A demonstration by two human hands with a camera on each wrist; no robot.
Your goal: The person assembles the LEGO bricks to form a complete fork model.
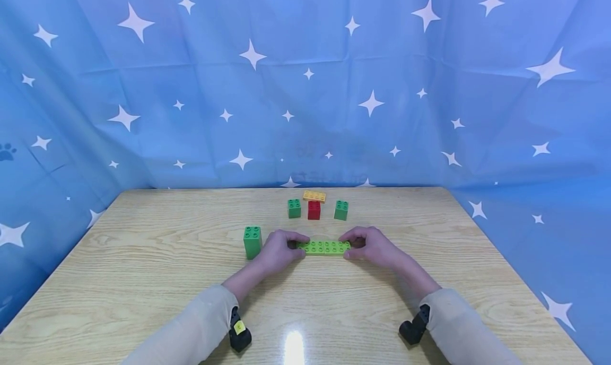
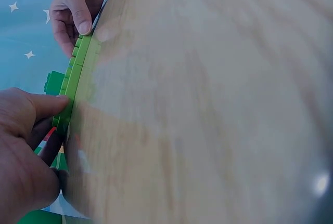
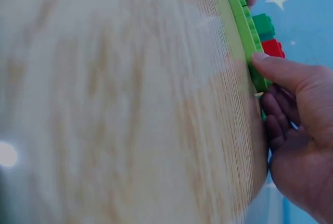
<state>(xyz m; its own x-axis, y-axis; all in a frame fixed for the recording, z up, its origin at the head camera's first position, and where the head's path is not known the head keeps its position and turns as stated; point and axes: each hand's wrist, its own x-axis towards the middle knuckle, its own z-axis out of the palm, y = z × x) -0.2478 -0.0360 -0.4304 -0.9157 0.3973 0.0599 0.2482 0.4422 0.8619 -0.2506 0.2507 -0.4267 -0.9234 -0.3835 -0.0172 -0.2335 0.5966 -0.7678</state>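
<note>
Two light green toy bricks lie end to end in a row on the wooden table, a thin seam between the left brick and the right brick. My left hand pinches the row's left end, thumb on the near side and fingers on the far side. At the opposite end my right hand grips the right brick the same way. In the left wrist view the thumb presses the near face of the light green row. The right wrist view shows the right thumb on the row's near face too.
A tall green block stands just left of my left hand. Behind the row are a green brick, a red brick, another green brick and a yellow-orange brick. A blue star-patterned curtain hangs beyond the table.
</note>
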